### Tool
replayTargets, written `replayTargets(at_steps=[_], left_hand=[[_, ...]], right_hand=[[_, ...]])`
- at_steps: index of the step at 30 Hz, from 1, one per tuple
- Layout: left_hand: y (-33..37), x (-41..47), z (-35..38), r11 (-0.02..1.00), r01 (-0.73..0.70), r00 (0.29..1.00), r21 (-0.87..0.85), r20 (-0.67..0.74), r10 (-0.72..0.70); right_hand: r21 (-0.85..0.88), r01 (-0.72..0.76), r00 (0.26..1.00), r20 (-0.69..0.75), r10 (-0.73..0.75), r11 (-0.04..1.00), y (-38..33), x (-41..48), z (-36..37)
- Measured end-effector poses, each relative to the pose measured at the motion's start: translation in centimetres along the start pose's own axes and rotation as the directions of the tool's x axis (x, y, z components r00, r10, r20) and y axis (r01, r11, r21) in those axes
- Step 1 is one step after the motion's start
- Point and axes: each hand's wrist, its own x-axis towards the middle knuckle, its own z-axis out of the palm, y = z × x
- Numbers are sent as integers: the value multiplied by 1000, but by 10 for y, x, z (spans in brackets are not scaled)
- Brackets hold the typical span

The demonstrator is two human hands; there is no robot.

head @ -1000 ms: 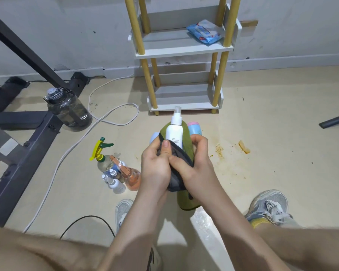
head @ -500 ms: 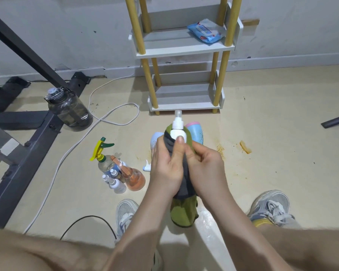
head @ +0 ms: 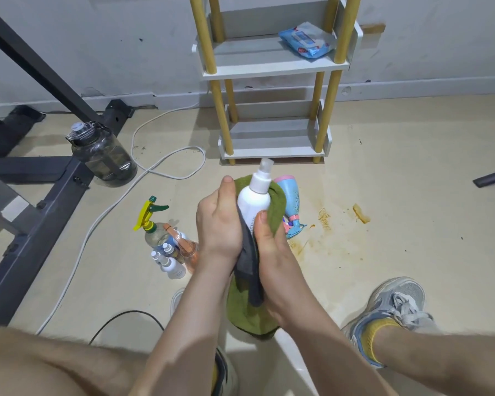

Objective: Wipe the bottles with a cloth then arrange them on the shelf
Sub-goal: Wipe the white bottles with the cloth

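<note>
I hold a white spray bottle (head: 255,197) upright in front of me, wrapped low down in a green and grey cloth (head: 250,312). My left hand (head: 219,224) grips the cloth round the bottle's left side, thumb pointing up. My right hand (head: 270,247) grips the bottle's lower part through the cloth, thumb on its front. The bottle's upper body and nozzle stick out above the cloth. A white shelf with yellow posts (head: 272,71) stands against the wall beyond. A pink-and-blue bottle (head: 290,205) lies on the floor behind my hands.
Several spray bottles (head: 166,244) cluster on the floor left of my hands. A dark water jug (head: 103,152) stands by a black metal frame (head: 40,201). A white cable (head: 166,164) loops across the floor. A blue wipes pack (head: 307,40) lies on the upper shelf. My shoe (head: 395,307) is at right.
My hands have slid down the bottle, so more of its white body shows above the cloth. My left thumb has come off the bottle's top and now points up beside it.
</note>
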Motion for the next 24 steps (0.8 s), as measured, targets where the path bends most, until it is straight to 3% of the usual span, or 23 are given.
replayTargets(at_steps=[2,5,7,9,11,13,15,16,20,24], left_hand=[[2,2,-2,995,82,996,-55,-32,-84],[4,4,-2,992,123,987,-25,-103,-125],[-3,3,-3,991,-8,999,133,-45,14],[-13,2,-4,909,-237,971,342,68,227],[-15,1,-11,843,-378,924,383,102,368],[-8,4,-13,904,-345,931,253,216,295],[3,4,-13,976,-184,904,120,411,120],[4,4,-13,991,-112,901,69,428,72],[-2,8,-12,988,84,987,-126,145,-66],[9,12,-7,861,176,975,-477,-37,-220]], right_hand=[[55,-23,1000,20,22,998,-3,2,-2],[-29,24,999,-27,-25,999,-8,4,-5],[-70,41,994,-103,-48,997,-12,9,-8],[-73,42,977,-208,-57,996,-18,13,-13],[-124,67,959,-264,-98,990,-23,15,-18],[-224,101,956,-249,-157,969,-29,15,-22],[-324,144,960,-184,-212,935,-33,14,-25],[-384,163,963,-140,-232,909,-36,14,-25],[-687,156,981,23,-194,710,-42,10,-29],[-759,177,983,168,-73,627,-40,-4,-23]])
